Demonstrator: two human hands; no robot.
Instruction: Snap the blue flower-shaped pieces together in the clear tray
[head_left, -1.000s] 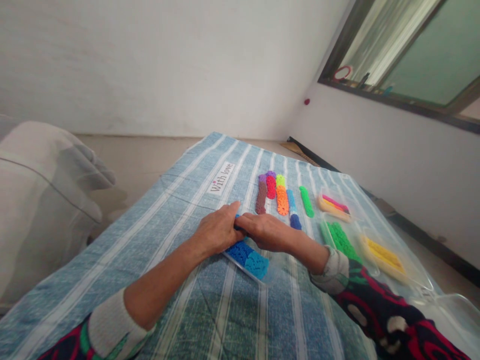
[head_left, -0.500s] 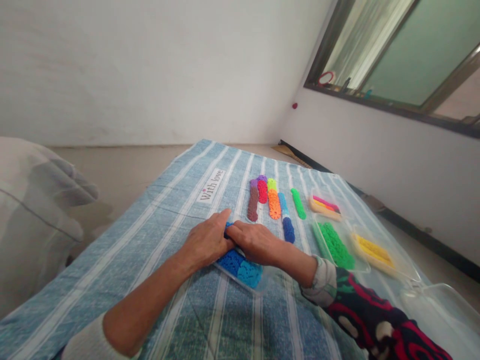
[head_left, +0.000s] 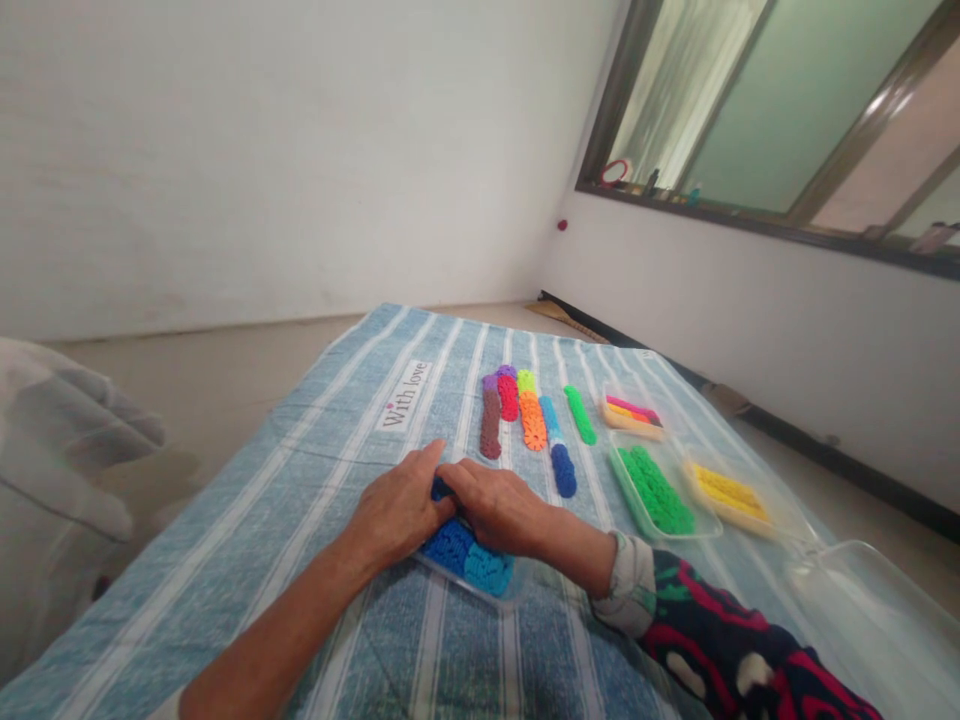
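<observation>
Shallow clear container (head_left: 480, 598), one, filled with small blue pieces; set on the striped cloth (head_left: 330, 500) directly before the person, tilted slightly askew to the stripes, between the two hands. Handling, by judgement: light, thin-walled, a little flexible, probably slick on its smooth sides; best taken by opposite rims and kept level, since the contents look loose enough to spill. The pieces themselves should be stiff, near weightless and hard to break, best pinched singly at the edge. Appearance: transparent walls, rounded corner at the near right; deep-blue pieces (head_left: 448, 548) toward the left, light-blue pieces (head_left: 489, 570) toward the right, closely packed, with a darker blue patch visible between the hands. Left hand (head_left: 397, 508): at the container's far left end, thumb raised, remaining fingers largely hidden. Right hand (head_left: 499, 508): bent over the far side, fingertips meeting the left hand — whether either grasps pieces or only the container, cannot tell. Adjacent, beyond the right hand: a light-to-dark-blue row (head_left: 564, 472), an orange row (head_left: 534, 425) and a brown row (head_left: 490, 428), laid flat. Further right: an open tub of green pieces (head_left: 656, 490).
</observation>
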